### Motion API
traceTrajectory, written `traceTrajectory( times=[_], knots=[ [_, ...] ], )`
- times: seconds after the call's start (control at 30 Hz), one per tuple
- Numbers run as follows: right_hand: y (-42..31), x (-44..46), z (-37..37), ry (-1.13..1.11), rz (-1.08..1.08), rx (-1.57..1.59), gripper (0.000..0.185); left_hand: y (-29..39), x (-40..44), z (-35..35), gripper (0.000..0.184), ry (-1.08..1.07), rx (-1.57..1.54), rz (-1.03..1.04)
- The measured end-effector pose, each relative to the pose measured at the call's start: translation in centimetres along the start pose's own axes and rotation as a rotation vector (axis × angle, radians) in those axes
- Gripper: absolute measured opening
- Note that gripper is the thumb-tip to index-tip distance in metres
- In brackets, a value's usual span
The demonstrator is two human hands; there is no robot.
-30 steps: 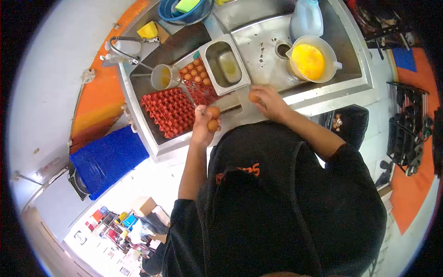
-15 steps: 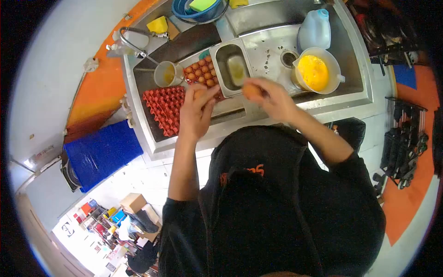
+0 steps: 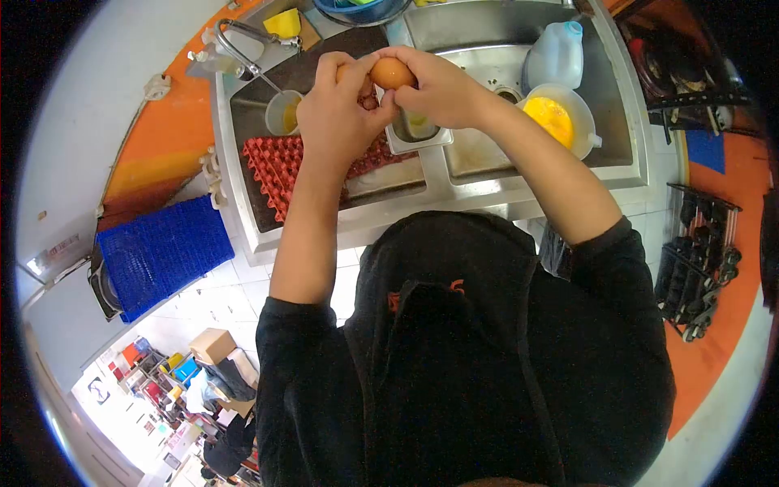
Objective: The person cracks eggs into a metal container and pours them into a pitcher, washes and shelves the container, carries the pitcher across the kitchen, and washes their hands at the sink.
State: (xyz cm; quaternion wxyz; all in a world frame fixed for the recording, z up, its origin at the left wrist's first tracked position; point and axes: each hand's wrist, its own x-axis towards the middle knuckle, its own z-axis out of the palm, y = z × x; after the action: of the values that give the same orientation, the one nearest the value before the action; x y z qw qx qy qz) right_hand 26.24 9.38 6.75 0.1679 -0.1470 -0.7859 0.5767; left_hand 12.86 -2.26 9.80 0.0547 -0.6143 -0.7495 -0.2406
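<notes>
My right hand (image 3: 442, 91) grips a brown egg (image 3: 393, 74) above the steel pan (image 3: 422, 143). Beside it my left hand (image 3: 337, 114) is curled round another egg (image 3: 344, 73), mostly hidden by its fingers. The two hands nearly touch. Under them, the eggs on the red tray are largely covered. Stacked red egg trays (image 3: 274, 170) lie in the left basin. A white jug (image 3: 283, 113) stands behind them. At the right, a larger jug (image 3: 583, 122) holds yellow beaten egg (image 3: 549, 120).
A bluish plastic bottle (image 3: 555, 57) stands behind the large jug. The faucet (image 3: 235, 57) reaches over the left basin. A blue bowl (image 3: 365, 10) and a yellow sponge (image 3: 282, 24) sit at the back. The sink's front rim (image 3: 381, 230) is close to my body.
Both hands have moved up and come together over the pan, each with an egg. The view has shifted slightly, and my hands now cover much of the pan and the eggs on the tray.
</notes>
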Motion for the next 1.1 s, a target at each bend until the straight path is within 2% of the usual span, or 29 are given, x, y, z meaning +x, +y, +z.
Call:
traceTrajectory(
  times=[0.33,0.43,0.6,0.7,0.73,0.77,0.87,0.97,1.0,1.03,1.07,1.1],
  knots=[
    [1.1,0.5,1.8,0.192,-0.087,-0.167,0.04,0.0,-0.4,1.7,0.045,0.167,0.163,0.033],
    [2.0,0.2,1.5,0.258,-0.26,-0.346,0.041,-0.7,-0.5,2.1,0.045,0.17,0.186,0.045],
    [1.7,-0.6,0.7,0.187,-0.249,-0.239,0.043,0.2,-0.6,1.2,0.043,0.078,0.196,0.108],
    [1.8,-2.0,0.2,0.18,-0.215,-0.2,0.042,1.2,-0.8,1.7,0.037,0.106,0.153,0.216],
    [2.1,-2.8,-0.3,0.182,-0.196,-0.206,0.042,1.7,-1.1,1.7,0.037,0.083,0.107,0.19],
    [2.9,-3.9,-0.7,0.179,-0.16,-0.197,0.037,2.2,-1.5,1.6,0.038,0.056,0.051,0.166],
    [1.3,-11.4,-4.6,0.073,0.199,-0.227,0.036,1.4,-2.9,3.3,0.038,0.025,-0.232,0.143],
    [1.5,-22.1,-8.4,0.058,0.361,-0.239,0.034,2.0,-4.4,3.4,0.043,-0.159,-0.478,-0.006],
    [1.3,-25.9,-9.5,0.041,0.514,-0.259,0.036,2.5,-5.0,3.5,0.045,-0.214,-0.636,-0.153],
    [0.1,-29.4,-10.3,0.073,0.788,-0.353,0.039,3.2,-5.6,3.5,0.048,-0.268,-0.784,-0.307],
    [-0.8,-32.1,-10.9,0.107,0.919,-0.424,0.047,3.4,-6.0,3.6,0.05,-0.314,-0.92,-0.465],
    [-1.2,-35.3,-10.9,0.233,0.976,-0.47,0.059,2.2,-6.9,4.3,0.049,-0.353,-0.87,-0.349]
  ],
)
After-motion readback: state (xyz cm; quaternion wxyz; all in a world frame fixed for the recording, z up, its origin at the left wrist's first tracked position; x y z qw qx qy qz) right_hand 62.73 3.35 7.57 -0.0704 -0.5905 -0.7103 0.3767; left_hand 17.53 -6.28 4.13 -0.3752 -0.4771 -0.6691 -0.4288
